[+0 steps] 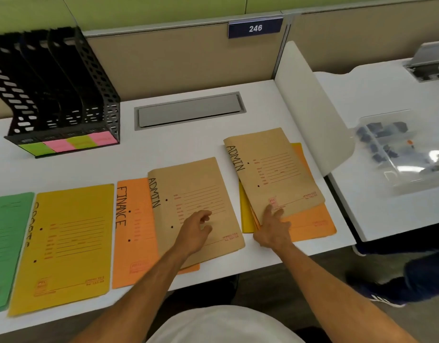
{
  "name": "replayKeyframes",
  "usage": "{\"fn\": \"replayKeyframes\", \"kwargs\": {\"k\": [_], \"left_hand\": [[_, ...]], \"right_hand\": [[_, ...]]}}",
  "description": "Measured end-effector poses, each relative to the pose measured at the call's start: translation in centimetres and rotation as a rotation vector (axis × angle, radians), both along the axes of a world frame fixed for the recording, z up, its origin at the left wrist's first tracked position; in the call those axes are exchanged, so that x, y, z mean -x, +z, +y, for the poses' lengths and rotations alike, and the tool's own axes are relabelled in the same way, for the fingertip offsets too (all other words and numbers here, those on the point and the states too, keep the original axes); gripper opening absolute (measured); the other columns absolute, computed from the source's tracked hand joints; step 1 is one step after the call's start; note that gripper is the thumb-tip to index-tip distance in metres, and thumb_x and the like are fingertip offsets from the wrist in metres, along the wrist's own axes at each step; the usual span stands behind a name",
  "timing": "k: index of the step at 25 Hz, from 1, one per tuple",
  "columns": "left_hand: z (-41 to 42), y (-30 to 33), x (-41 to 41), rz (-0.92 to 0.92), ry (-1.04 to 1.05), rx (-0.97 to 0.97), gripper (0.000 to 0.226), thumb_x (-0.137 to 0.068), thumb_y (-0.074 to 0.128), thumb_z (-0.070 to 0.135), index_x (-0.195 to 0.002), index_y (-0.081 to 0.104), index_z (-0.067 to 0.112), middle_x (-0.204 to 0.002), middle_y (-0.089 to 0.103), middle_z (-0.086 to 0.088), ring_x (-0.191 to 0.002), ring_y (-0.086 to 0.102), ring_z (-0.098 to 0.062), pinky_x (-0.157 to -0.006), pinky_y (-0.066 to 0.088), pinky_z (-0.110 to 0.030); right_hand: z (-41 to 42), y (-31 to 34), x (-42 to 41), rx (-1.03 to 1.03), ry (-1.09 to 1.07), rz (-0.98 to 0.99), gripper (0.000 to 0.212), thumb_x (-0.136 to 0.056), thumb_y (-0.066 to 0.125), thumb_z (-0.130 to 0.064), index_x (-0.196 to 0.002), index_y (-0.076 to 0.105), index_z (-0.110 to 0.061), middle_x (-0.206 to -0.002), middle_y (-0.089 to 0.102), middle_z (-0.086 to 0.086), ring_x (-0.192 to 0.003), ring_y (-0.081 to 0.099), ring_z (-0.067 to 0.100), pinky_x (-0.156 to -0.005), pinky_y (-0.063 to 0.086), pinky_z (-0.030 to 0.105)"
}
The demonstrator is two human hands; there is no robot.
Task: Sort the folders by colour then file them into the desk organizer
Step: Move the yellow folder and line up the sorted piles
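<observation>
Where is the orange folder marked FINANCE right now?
In the head view, the orange FINANCE folder lies flat near the desk's front edge, between the yellow folder on its left and a brown ADMIN folder overlapping its right side.

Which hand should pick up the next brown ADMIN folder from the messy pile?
Probably the right hand: its fingers already touch the near edge of the top ADMIN folder on the pile. The left hand rests on the other ADMIN folder.
</observation>
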State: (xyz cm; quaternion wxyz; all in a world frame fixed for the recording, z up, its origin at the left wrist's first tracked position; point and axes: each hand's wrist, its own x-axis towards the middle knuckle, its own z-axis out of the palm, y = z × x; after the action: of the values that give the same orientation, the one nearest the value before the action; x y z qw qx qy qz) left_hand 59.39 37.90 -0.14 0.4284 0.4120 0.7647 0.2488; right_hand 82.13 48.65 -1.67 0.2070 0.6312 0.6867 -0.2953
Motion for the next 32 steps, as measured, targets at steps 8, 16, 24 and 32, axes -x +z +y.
{"fn": "replayKeyframes", "kwargs": {"k": [8, 16, 24, 32], "left_hand": [[6.4, -0.3, -7.2, -0.320, 0.042, 0.272, 0.072, -0.092, 0.068, 0.023, -0.155, 0.032, 0.016, -0.150, 0.047, -0.005, -0.128, 0.052, -0.019, -0.089, 0.045, -0.023], [8.9, -0.5, -8.2, -0.609, 0.263, 0.422, 0.066, -0.092, 0.070, 0.023, -0.149, 0.039, 0.008, -0.147, 0.053, -0.011, -0.129, 0.055, -0.025, -0.106, 0.049, -0.041], [9.6, 0.4, -10.0, -0.598, 0.283, 0.224, 0.033, -0.095, 0.059, -0.003, -0.126, 0.056, 0.007, -0.123, 0.059, -0.021, -0.109, 0.066, -0.033, -0.071, 0.065, -0.040], [5.6, 2.8, -2.6, -0.520, 0.225, 0.098, 0.034, -0.100, 0.051, 0.001, -0.130, 0.056, 0.017, -0.124, 0.066, -0.007, -0.086, 0.076, -0.031, -0.064, 0.061, -0.030]], "right_hand": [[2.6, 1.0, -3.0, 0.049, 0.023, 0.175, 0.089, -0.074, 0.062, -0.039, -0.146, 0.013, -0.024, -0.138, 0.036, 0.014, -0.112, 0.055, 0.038, -0.089, 0.049, 0.045], [2.7, 1.4, -3.8, 0.057, 0.035, 0.252, 0.090, -0.073, 0.066, -0.041, -0.146, 0.017, -0.021, -0.133, 0.036, 0.010, -0.112, 0.054, 0.035, -0.088, 0.048, 0.041], [2.2, 1.4, -3.7, -0.082, 0.014, 0.241, 0.098, -0.076, 0.062, -0.050, -0.152, 0.010, -0.019, -0.156, 0.017, 0.020, -0.114, 0.057, 0.042, -0.092, 0.052, 0.045], [3.1, 0.7, -4.0, -0.134, 0.102, 0.121, 0.091, -0.082, 0.060, -0.042, -0.151, 0.008, -0.012, -0.157, 0.012, 0.027, -0.108, 0.060, 0.043, -0.086, 0.054, 0.045]]}}
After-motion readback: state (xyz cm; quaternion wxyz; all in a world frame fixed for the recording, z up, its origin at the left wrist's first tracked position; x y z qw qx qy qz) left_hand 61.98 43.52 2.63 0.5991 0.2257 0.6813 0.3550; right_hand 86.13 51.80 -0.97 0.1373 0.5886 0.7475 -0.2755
